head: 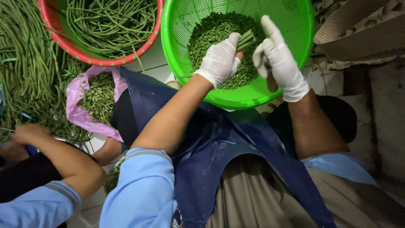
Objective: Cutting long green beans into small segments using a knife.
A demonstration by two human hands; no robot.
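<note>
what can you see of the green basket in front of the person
The green basket is a round, bright green plastic colander with rows of small holes through its wall and a smooth, thick rim. It sits upright on the pale tiled floor, its top edge cut off by the picture. A heap of short cut green bean pieces fills its bottom. The gloved left hand holds a bundle of long beans over it, beside the gloved right hand. A red basket stands close to its left.

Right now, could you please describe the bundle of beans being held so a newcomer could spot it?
Find the green basket at top centre. Over its heap of cut pieces, the left hand grips the bundle. Its beans are the only uncut ones inside that basket.
</note>
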